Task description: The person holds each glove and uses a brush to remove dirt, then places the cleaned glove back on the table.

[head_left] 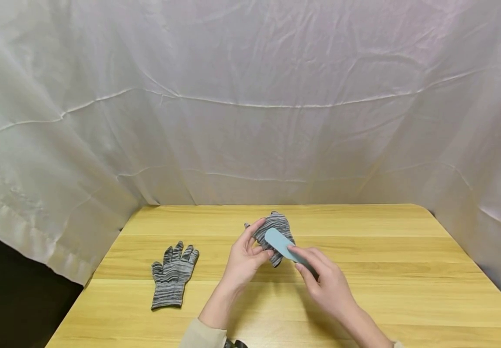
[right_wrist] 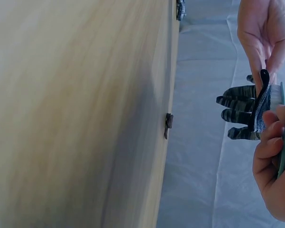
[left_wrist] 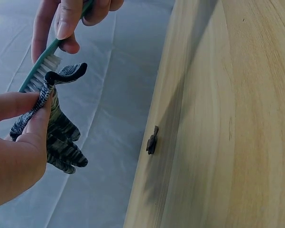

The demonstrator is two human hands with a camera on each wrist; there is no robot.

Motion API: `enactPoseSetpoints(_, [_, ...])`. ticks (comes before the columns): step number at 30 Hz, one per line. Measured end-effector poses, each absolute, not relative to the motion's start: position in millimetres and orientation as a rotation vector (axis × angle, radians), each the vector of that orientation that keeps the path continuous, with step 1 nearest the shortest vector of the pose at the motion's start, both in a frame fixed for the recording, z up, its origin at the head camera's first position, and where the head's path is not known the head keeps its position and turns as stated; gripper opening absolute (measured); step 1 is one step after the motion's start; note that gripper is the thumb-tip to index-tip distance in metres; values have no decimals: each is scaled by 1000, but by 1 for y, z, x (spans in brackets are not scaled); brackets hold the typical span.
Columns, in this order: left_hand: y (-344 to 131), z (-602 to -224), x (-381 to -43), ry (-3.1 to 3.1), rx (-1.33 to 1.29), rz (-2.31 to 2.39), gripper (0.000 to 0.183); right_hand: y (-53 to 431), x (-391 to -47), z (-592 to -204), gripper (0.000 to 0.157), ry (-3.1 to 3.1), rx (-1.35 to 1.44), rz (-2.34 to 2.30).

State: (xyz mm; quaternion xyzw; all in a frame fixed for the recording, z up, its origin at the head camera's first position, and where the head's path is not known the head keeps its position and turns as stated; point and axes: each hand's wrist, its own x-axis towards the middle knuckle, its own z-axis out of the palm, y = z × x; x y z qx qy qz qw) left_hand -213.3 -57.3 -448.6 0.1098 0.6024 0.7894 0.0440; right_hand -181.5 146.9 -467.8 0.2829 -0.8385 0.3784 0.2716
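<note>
A striped grey-and-black knit glove (head_left: 280, 223) is held up over the table by my left hand (head_left: 243, 263), its thumb and fingers pinching the fabric near the cuff. My right hand (head_left: 326, 280) grips a light blue-green brush (head_left: 279, 242) by its handle. In the left wrist view, the white bristles (left_wrist: 45, 70) face the glove's cuff and meet the fabric. The right wrist view shows the striped glove fingers (right_wrist: 239, 104) hanging free beyond my hands. A matching glove (head_left: 173, 278) lies flat on the table to the left, fingers pointing away.
The wooden table (head_left: 407, 280) runs back to a pale, creased curtain (head_left: 250, 140) that also closes in both sides. Both wrist views show a small dark object (left_wrist: 152, 141) near the table's edge. A beige sleeve (head_left: 202, 334) covers my left forearm.
</note>
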Motion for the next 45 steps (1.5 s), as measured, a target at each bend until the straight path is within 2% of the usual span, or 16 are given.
enactPoseSetpoints(45, [-58,-448,-212,1824,319,2433,79,153,-184,-467,44,-2292,601,1037])
